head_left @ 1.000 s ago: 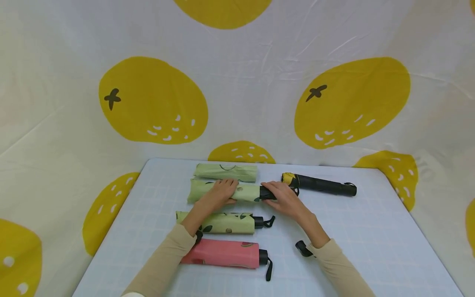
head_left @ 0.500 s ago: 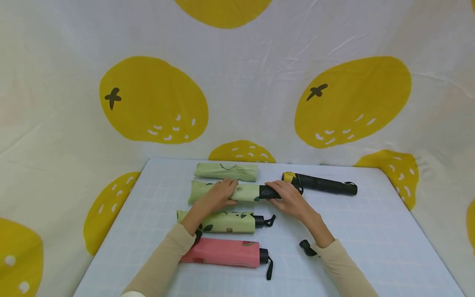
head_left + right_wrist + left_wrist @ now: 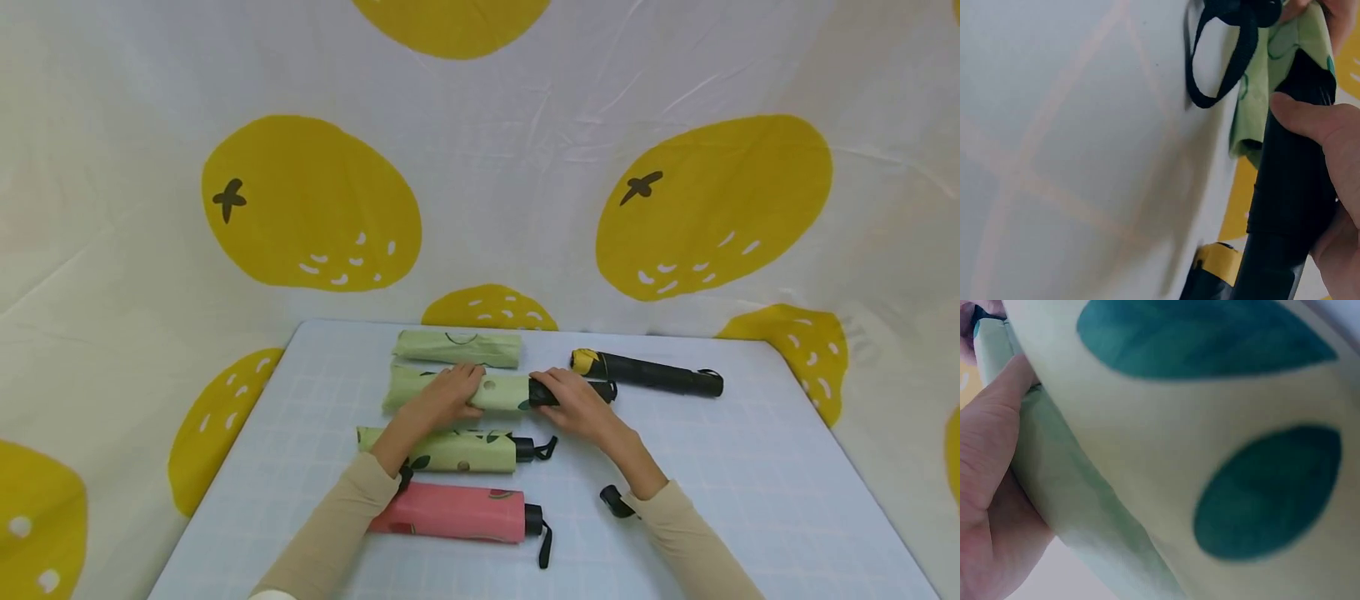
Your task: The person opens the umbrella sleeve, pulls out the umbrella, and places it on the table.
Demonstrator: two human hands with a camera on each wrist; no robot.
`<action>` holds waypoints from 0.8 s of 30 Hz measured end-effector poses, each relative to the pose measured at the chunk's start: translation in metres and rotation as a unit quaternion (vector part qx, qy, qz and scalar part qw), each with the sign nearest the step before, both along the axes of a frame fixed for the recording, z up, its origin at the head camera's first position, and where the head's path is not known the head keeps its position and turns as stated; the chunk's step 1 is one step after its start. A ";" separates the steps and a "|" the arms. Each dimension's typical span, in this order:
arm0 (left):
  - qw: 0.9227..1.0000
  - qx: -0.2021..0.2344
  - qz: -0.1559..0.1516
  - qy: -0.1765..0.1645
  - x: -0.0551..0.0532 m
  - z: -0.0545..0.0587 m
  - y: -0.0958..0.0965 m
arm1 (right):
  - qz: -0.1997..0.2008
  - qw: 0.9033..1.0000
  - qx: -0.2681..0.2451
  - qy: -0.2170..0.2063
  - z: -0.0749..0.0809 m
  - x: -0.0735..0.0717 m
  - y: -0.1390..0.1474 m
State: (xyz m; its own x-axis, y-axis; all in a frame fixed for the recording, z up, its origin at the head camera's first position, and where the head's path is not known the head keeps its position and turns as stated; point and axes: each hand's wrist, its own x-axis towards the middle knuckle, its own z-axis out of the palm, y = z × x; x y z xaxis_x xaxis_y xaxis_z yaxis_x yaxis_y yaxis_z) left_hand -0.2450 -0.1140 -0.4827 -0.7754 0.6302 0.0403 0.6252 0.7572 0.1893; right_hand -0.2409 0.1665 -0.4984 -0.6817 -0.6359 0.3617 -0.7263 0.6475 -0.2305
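In the head view a light-green, leaf-printed folded umbrella (image 3: 506,393) lies crosswise with a long black section (image 3: 600,389) at its right end. My left hand (image 3: 446,393) grips the green part from above, thumb on the near side. My right hand (image 3: 573,404) holds the black section just right of where the green fabric stops. The right wrist view shows the thumb laid along this black section (image 3: 1291,175). Close up in the left wrist view is leaf-printed fabric (image 3: 1147,425), with the left thumb against the green umbrella beyond it.
Behind lies a green cloth piece (image 3: 457,348); a black umbrella with a yellow end (image 3: 652,372) is at back right. Nearer lie another green umbrella (image 3: 465,452) and a pink umbrella (image 3: 465,512), both with black handles and straps, partly under the left forearm.
The held umbrella has shifted slightly right, its black end showing further past the right hand. The right hand slid right along the black section, then back a little. The other umbrellas stay put.
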 end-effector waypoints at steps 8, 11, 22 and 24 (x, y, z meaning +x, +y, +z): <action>1.000 0.014 -0.003 0.001 0.004 0.009 -0.009 | -0.018 0.999 -0.005 -0.033 0.006 0.002 0.006; 1.000 0.012 -0.012 0.010 0.005 0.010 -0.008 | -0.018 1.000 -0.001 -0.019 0.005 0.001 0.005; 1.000 -0.003 -0.003 -0.009 0.003 0.006 0.004 | -0.016 0.998 -0.002 0.063 -0.001 -0.002 0.003; 1.000 -0.017 0.006 -0.006 0.003 0.005 0.003 | -0.015 0.998 -0.003 0.063 -0.003 -0.002 0.005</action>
